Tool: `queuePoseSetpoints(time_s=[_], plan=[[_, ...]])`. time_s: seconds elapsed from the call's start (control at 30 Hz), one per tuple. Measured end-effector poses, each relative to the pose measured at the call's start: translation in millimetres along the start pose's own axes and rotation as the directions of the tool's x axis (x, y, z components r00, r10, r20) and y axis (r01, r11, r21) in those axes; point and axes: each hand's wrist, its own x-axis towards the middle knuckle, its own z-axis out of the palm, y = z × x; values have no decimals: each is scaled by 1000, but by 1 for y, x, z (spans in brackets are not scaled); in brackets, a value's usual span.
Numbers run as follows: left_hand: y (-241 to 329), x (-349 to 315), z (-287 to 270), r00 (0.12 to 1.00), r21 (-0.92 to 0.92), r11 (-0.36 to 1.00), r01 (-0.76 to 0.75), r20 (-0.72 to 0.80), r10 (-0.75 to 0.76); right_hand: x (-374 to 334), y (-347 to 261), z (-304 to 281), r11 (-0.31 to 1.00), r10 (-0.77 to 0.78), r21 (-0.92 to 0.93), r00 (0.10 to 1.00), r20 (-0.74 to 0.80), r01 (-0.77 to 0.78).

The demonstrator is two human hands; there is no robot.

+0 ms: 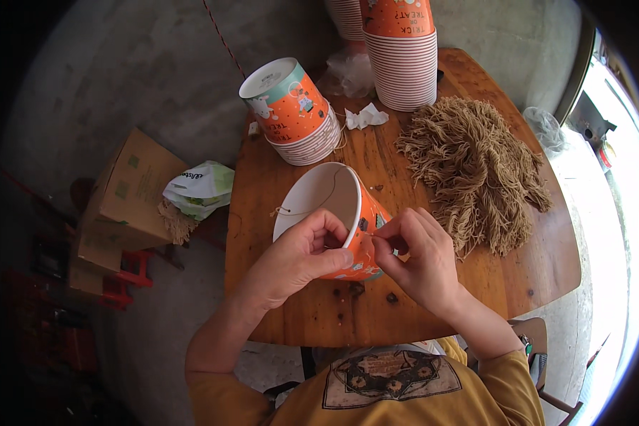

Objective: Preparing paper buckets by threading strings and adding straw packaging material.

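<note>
An orange paper bucket (368, 220) with a white inside lies tilted on the table in front of me, its mouth facing left. A thin tan cord with a knot (284, 211) at the rim runs across the opening. My left hand (307, 253) is closed on the near rim, thumb outside and fingers curled at the edge. Beside the printed outer wall, my right hand (420, 261) pinches with thumb and forefinger what looks like the cord's thin end, mostly hidden by the fingertips.
On the wooden table (298, 319) lie a heap of tan cords (476, 170) at right and crumpled white paper (366, 116). Behind stand a short stack of upturned buckets (291, 106) and a tall stack (402, 71). Cardboard boxes (135, 184) with a plastic bag (200, 190) stand left.
</note>
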Motion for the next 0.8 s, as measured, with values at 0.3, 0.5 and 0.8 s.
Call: queuePoseSetpoints(time_s=[0.3, 0.5, 0.8], plan=[[0, 2, 3, 999, 1, 1000, -29, 18, 29, 4, -5, 4, 998, -2, -61, 1000, 26, 3], [-1, 3, 3, 998, -22, 999, -47, 45, 48, 5, -6, 6, 998, 49, -38, 998, 37, -47], [-3, 4, 6, 995, -46, 998, -34, 93, 39, 4, -6, 6, 997, 67, -51, 997, 47, -64]])
